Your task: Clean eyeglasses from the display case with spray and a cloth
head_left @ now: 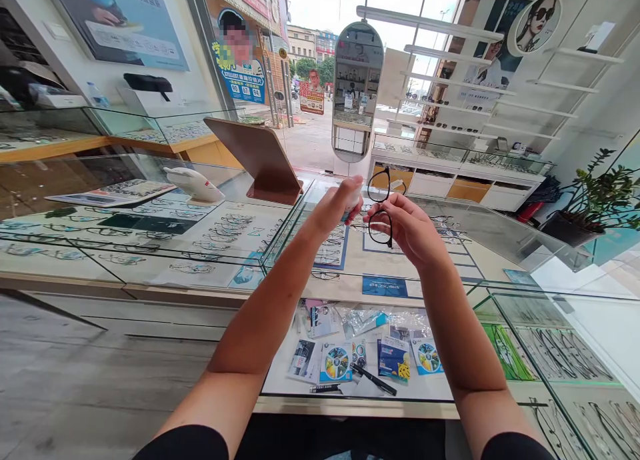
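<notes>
My right hand (407, 230) is raised over the glass counter (280, 243) and closed on a pair of black-framed glasses (380, 205), held upright with one lens above the other. My left hand (339, 203) is closed round a small object, seemingly a little bottle with a blue part, right beside the glasses' upper lens. Both forearms reach forward from the bottom of the view.
Glass display cases with rows of spectacles run left and right. A brown tablet stand (260, 160), a white device (194, 183) and an oval mirror (357, 90) stand behind. Packets, cards and a black pen (373, 379) lie on the shelf below. A potted plant (600, 200) is at right.
</notes>
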Tool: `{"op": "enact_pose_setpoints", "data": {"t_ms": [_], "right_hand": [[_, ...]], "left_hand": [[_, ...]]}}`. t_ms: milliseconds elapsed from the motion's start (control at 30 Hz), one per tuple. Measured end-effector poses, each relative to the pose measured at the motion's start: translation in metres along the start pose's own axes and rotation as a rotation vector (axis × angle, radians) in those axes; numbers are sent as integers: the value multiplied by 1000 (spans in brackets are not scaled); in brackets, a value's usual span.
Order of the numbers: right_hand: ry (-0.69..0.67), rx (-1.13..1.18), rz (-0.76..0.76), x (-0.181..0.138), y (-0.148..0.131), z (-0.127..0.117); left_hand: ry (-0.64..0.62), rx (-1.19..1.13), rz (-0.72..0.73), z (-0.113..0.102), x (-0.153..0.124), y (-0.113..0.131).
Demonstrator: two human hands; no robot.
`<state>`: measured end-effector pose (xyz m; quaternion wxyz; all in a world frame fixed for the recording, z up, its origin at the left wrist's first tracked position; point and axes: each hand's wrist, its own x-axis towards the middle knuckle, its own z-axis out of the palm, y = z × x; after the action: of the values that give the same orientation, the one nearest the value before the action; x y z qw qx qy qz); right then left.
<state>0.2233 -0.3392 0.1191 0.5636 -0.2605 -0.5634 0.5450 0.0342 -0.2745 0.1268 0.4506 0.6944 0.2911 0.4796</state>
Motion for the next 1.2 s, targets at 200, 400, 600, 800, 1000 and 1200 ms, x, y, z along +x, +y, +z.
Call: {"op": "enact_pose_setpoints", "data": {"t_ms": [200,400,600,800,1000,1200], "right_hand": [[-5,-12,-1,-1,-1,2],[121,47,-65,3,-2,-5],[187,79,-91,5,-5,-4],[194,70,-94,5,-5,-4],[172,79,-100,6,-3,-5],[195,82,-123,5,-5,-7]], "left_hand": [[28,16,14,1,-1,-3],[-33,65,6,-7,-2,-1],[-266,293,-23,-2,-6,3],[-268,256,-24,-8,-4,1],[-345,276,33,-7,-9,10],[-151,124,27,-14,-3,3]]}}
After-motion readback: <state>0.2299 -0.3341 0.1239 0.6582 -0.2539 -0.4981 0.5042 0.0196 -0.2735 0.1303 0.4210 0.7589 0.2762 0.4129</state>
